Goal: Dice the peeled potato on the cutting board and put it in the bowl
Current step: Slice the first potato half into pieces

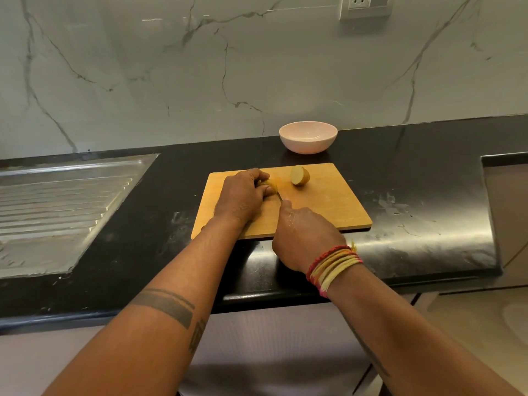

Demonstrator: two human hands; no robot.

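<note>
**Potato halved on the board, knife at the held piece**

One potato piece (270, 184) lies on the left-centre of the wooden cutting board (328, 207), mostly covered by the left hand (243, 197), whose curled fingers and thumb pinch it from both sides and press it against the board. Only a small pale-yellow edge of this piece shows past the fingertips. A second potato half (300, 175) sits apart, nearer the board's far edge and to the right, tilted with its cut face turned toward the left hand.

The right hand (303, 235) comes in over the board's near edge, fingers curled tightly round a knife (280, 198) whose handle is hidden inside the fist; just a short dark strip of blade shows beyond the extended forefinger, right beside the held piece. Whether the blade touches the potato cannot be told. Red and yellow thread bands (333, 267) wrap the right wrist.

Beyond the board, just past its far edge, stands a pale pink bowl (308, 137), nothing visible inside it. Everything rests on a glossy black countertop (428, 201). To the left, a ribbed steel drainboard (57, 207) is set into the counter, well apart from the board. A marble-veined wall (171, 67) rises behind, with a socket plate (358, 1) at the top edge.
</note>
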